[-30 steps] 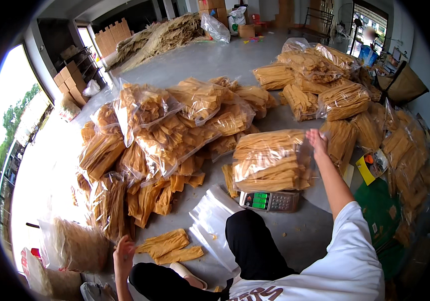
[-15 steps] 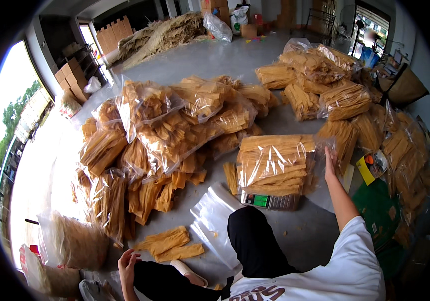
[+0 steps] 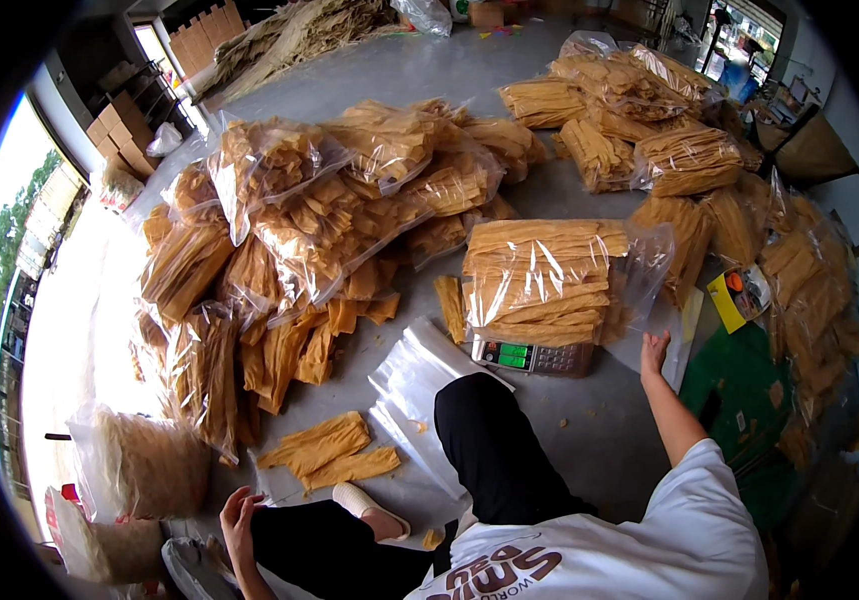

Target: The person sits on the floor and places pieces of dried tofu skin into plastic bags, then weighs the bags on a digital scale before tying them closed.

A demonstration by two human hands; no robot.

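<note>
Hanging beside one black-trousered leg (image 3: 334, 540), the left hand (image 3: 237, 525) has its fingers loosely half curled, and whether they pinch anything cannot be told. To the right of those fingers, a pale slipper (image 3: 369, 508) covers a foot, and just beyond it a few loose tan strips (image 3: 329, 450) lie on the grey floor (image 3: 604, 450). To their left stands a bulky clear bag of pale material (image 3: 144, 470). Between the two hands' fingers, flat clear bags (image 3: 419, 400) lie fanned beside the other knee. The right hand (image 3: 655, 358) is spread, its fingers extended and apart, with nothing visible in their hold; they are just beside the clear flap of the filled bag (image 3: 539, 285), and contact cannot be made out. That bag, packed with tan strips, lies to the left of these fingers on a scale (image 3: 539, 358), whose green display and keys show at its near edge. To the right of the fingers is a yellow packet (image 3: 724, 303). Beyond the left fingers rises a large heap of bagged strips (image 3: 329, 210); beyond the right fingers, another pile of filled bags (image 3: 639, 130). Farthest from both, a dull brownish mound (image 3: 299, 40) spreads over the floor.
</note>
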